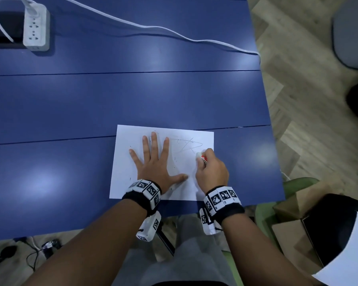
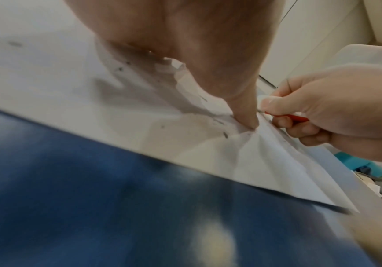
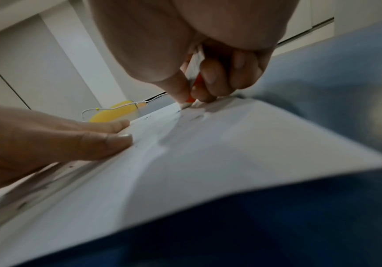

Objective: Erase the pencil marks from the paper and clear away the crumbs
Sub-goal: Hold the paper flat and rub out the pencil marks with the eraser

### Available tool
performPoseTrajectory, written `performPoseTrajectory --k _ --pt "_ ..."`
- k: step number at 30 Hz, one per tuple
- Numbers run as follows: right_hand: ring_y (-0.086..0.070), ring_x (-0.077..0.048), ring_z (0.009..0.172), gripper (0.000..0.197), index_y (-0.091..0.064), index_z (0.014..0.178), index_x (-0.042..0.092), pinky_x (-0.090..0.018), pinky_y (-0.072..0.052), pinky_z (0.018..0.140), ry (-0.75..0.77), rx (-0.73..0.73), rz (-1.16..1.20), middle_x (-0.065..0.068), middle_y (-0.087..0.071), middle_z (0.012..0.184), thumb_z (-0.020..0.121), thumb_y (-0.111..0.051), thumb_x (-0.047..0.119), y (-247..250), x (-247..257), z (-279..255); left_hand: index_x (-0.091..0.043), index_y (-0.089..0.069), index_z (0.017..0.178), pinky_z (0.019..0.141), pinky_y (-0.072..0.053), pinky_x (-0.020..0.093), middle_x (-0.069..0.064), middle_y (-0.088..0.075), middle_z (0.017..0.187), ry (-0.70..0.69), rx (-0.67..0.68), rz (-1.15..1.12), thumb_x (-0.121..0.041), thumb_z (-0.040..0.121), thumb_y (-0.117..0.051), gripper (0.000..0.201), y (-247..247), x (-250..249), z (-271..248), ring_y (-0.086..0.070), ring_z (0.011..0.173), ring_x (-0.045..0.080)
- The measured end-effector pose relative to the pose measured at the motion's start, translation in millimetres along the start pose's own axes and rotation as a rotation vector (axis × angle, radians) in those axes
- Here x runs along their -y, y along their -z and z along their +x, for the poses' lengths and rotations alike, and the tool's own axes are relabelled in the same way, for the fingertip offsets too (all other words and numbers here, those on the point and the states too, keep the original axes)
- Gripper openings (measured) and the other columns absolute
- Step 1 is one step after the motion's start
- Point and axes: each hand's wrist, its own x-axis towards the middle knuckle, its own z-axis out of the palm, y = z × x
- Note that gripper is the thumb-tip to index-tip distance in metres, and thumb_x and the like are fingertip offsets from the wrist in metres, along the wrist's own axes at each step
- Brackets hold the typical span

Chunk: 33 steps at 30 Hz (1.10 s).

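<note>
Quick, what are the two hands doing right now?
Left hand: open, fingers spread flat, pressing down on the paper.
Right hand: closed around the eraser, its tip on the paper.

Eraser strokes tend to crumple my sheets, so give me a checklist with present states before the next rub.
1. Left hand flat on the paper: ok.
2. Right hand grips the eraser: ok.
3. Eraser tip on the paper: ok.
4. Pencil marks all gone: not ok.
5. Crumbs cleared: not ok.
6. Paper lying flat: not ok, it bows up near the thumb in the wrist views.
</note>
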Motion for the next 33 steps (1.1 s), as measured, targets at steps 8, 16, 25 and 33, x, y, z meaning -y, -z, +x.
performPoseTrajectory --k 8,16,25,33 --pt "-0.056 -0.029 0.071 0.011 -0.047 0.099 0.017 -0.036 -0.047 0.061 -0.014 0.019 0.076 -0.004 -0.062 0.078 0.098 -0.048 0.028 0.7 -6.5 6.4 -0.023 0.018 0.159 0.112 0.011 0.075 0.011 0.037 0.160 -0.120 -0.018 -0.007 -0.088 0.077 -0.041 0.119 3.1 -27.3 -3.7 0.033 0.148 0.035" --pt "-0.056 -0.028 0.072 0.011 -0.047 0.098 0.019 -0.037 -0.049 0.063 0.080 0.127 -0.070 -0.001 -0.060 0.079 0.097 -0.048 0.030 6.8 -5.5 -2.1 -0.029 0.024 0.156 0.112 0.011 0.075 0.009 0.039 0.160 -0.088 -0.001 0.030 -0.093 0.068 -0.009 0.114 -5.9 -37.1 1.0 0.034 0.147 0.035" --pt "-0.055 -0.025 0.069 0.010 -0.047 0.095 0.021 -0.035 -0.049 0.060 0.181 0.181 -0.154 0.002 -0.058 0.073 0.096 -0.049 0.031 16.7 -10.4 -1.5 -0.029 0.027 0.155 0.111 0.013 0.074 0.008 0.044 0.157 -0.091 0.007 0.023 -0.096 0.072 -0.026 0.119 -5.0 -37.8 2.7 0.039 0.145 0.035" --pt "-0.055 -0.025 0.066 0.011 -0.049 0.096 0.021 -0.035 -0.049 0.058 0.202 0.179 -0.148 0.002 -0.058 0.071 0.095 -0.051 0.032 19.6 -13.6 -3.9 -0.028 0.026 0.156 0.112 0.010 0.075 0.010 0.042 0.158 -0.093 -0.004 0.026 -0.096 0.072 -0.032 0.122 -6.1 -37.3 2.3 0.036 0.146 0.036"
